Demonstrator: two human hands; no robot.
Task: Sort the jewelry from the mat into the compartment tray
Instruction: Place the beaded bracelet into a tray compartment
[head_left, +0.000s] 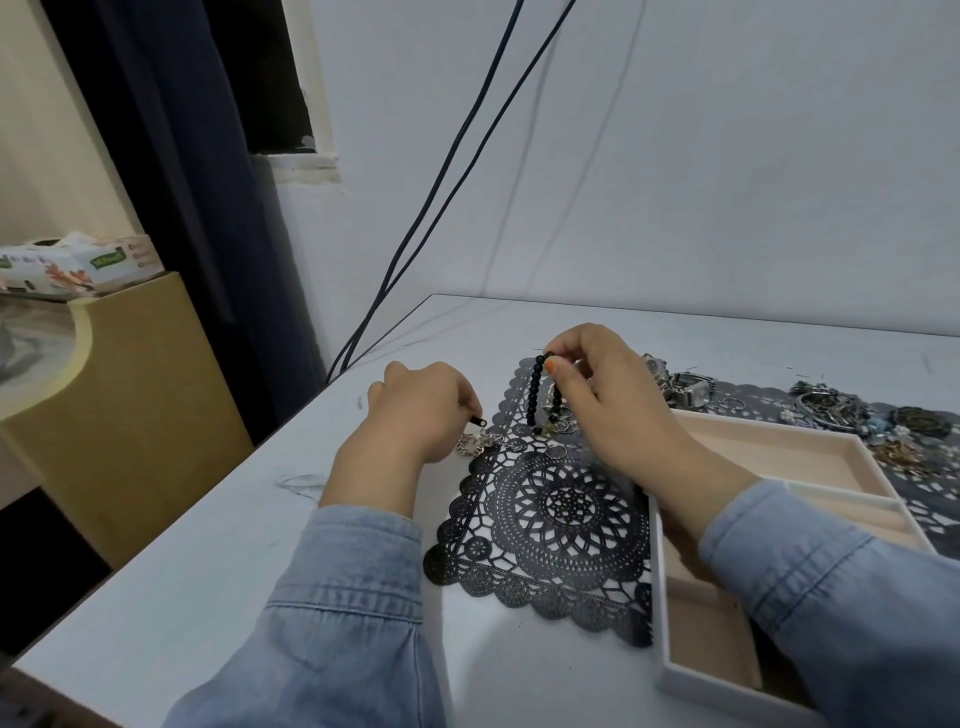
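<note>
Pinching the black bead bracelet by its top between thumb and forefinger of the right hand, with the other fingers curled in. Hanging as a loop straight below that pinch, with its lower end close over small silver rings on the black lace mat. Gripping, with the curled left hand, the dark tip of a silver chain (bunched just under the fingertips, at the mat's edge). Lying beneath the right wrist, the compartment tray. Lying off to the outer side of the right hand, more heaped jewelry.
</note>
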